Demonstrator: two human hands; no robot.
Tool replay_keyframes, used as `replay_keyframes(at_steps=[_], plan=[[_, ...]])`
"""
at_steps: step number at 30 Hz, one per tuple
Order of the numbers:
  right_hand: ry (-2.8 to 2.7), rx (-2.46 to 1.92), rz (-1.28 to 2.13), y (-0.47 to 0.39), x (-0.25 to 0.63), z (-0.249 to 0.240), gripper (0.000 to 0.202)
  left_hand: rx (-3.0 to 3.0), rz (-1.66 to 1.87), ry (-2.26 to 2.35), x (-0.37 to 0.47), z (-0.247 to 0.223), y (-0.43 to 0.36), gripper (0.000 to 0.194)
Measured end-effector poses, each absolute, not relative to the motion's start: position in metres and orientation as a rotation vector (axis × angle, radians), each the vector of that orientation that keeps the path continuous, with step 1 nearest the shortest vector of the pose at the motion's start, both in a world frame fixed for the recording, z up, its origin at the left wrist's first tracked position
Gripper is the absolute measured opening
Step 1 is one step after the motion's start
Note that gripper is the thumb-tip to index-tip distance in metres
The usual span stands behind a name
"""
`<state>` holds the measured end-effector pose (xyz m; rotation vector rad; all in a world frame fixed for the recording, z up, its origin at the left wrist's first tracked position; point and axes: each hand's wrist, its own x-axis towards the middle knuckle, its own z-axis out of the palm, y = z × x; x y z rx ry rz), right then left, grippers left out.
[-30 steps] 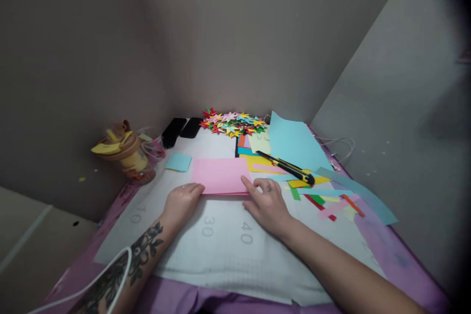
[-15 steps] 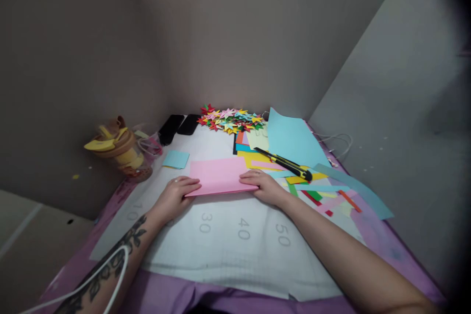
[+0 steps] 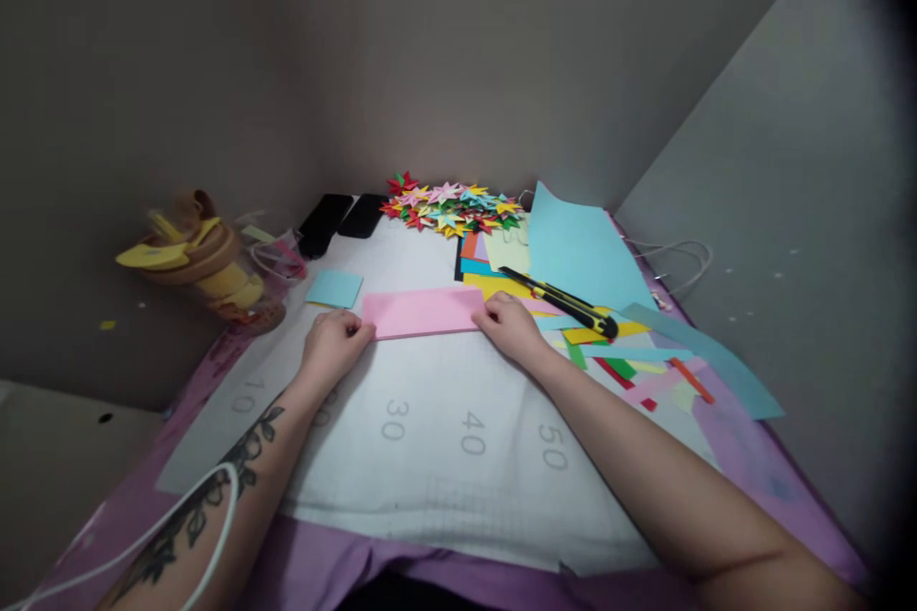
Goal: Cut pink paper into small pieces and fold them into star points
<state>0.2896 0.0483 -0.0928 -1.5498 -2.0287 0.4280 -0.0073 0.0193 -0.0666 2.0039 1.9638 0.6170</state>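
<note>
A folded strip of pink paper lies across the middle of the white sheet, its long folded edge toward me. My left hand pinches its near left corner, fingers curled in. At the opposite end my right hand grips the right corner between thumb and fingers. Just beyond my left hand rests a small stack of light blue paper. Past my right hand, a black and yellow utility knife lies on coloured papers.
Folded paper stars are heaped by the wall. A large light blue sheet and paper strips spread on the right. Two black phones lie at the back left, near a tumbler. A white cable crosses my left forearm.
The pink paper has become narrower front to back. Both hands have shifted from flatter fingers on top to curled pinches at its ends. The view has tilted slightly.
</note>
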Motion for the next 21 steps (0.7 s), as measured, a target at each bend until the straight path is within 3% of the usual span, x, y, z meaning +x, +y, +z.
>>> replay_keyframes(at_steps=[21], plan=[[-2.150, -1.609, 0.401, 0.0454, 0.2893, -0.0846, 0.024, 2.085, 0.464, 2.007, -0.0109, -0.0702, 0.0235, 0.020]])
